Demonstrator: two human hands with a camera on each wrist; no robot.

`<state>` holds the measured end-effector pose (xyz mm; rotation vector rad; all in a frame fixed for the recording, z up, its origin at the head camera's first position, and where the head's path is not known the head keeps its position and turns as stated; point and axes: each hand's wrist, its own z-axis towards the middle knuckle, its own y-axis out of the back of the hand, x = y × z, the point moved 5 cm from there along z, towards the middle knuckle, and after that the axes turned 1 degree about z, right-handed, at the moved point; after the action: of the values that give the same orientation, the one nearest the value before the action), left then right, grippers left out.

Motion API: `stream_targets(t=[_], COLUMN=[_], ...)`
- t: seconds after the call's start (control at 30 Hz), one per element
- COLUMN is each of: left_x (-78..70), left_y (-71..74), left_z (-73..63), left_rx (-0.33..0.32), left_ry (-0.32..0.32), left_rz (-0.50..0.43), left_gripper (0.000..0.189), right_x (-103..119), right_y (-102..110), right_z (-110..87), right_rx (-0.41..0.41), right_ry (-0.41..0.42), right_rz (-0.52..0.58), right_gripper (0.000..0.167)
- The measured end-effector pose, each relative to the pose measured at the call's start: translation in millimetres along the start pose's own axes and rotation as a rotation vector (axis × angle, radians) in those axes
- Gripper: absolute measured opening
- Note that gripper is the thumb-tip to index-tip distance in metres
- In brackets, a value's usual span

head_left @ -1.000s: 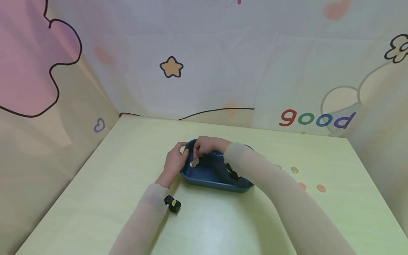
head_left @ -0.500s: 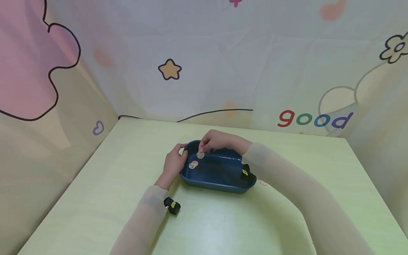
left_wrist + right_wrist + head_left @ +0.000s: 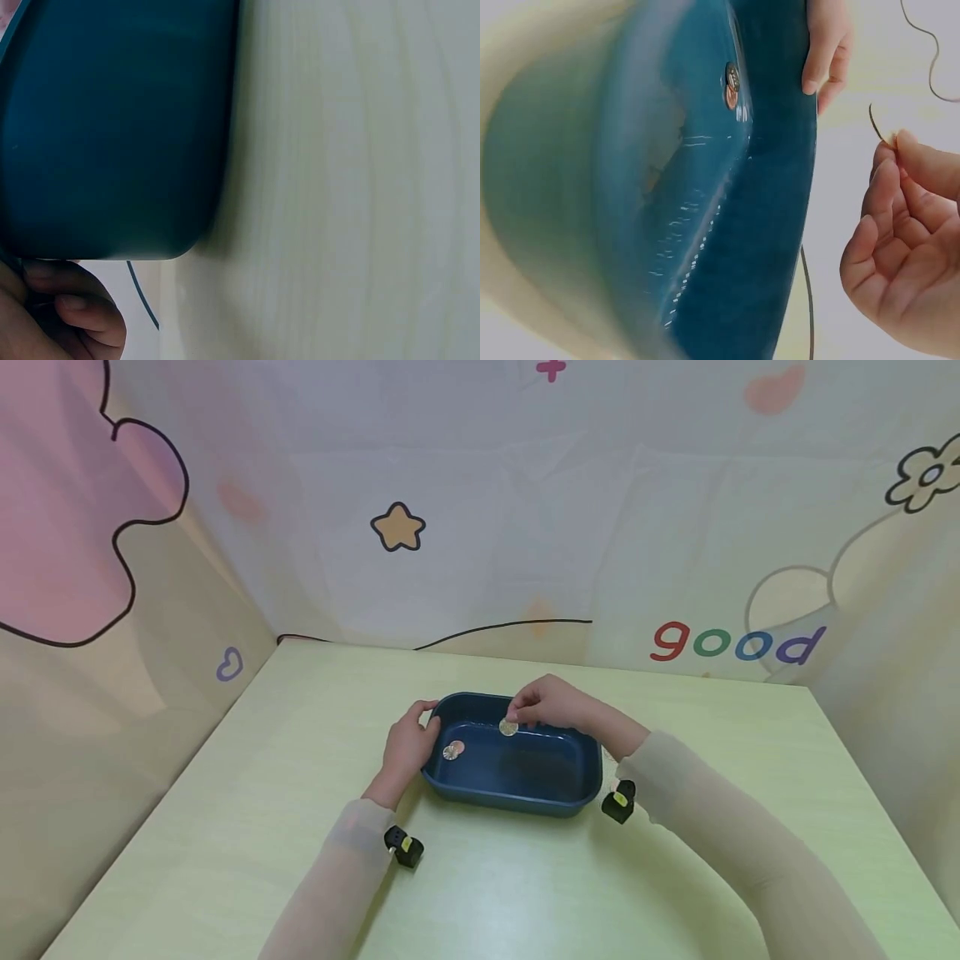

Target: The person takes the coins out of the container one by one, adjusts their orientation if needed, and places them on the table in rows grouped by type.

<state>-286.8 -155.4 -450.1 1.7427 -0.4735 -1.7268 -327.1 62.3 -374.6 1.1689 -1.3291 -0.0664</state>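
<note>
A deep blue rectangular tray (image 3: 510, 800) stands on the table. My left hand (image 3: 407, 745) grips its left end, the thumb over the rim and the fingers outside; in the left wrist view the curled fingers (image 3: 88, 304) lie against the tray's end wall. Over the tray's far side, my right hand (image 3: 551, 702) pinches a gold-coloured coin (image 3: 508, 727) between thumb and fingertips. The right wrist view shows that coin (image 3: 876, 124) edge-on. Inside the tray, near its left end, a silvery coin (image 3: 450, 752) overlaps a copper-coloured coin (image 3: 459, 747).
The pale wooden table (image 3: 495, 885) extends around the tray. A printed cloth backdrop (image 3: 480, 527) rises behind it and at both sides. My right sleeve (image 3: 697, 793) covers much of the table right of the tray.
My right hand has risen from the tray's left end and moved right, now with the gold-coloured coin between its fingertips. The left hand keeps its grip. Coins on the right are now mostly behind the sleeve.
</note>
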Motion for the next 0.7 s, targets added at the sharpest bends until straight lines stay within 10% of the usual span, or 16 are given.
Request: stream_targets(t=[0.7], left_x=[-0.1], left_y=[-1.4], left_z=[0.3], left_rx=[0.006], left_ry=[0.016], left_rz=[0.004], left_gripper=[0.04], right_x=[-61], right_y=[16], right_z=[-72.3], right_rx=[-0.174], right_ry=[-0.154], right_rz=[0.084], right_gripper=[0.025])
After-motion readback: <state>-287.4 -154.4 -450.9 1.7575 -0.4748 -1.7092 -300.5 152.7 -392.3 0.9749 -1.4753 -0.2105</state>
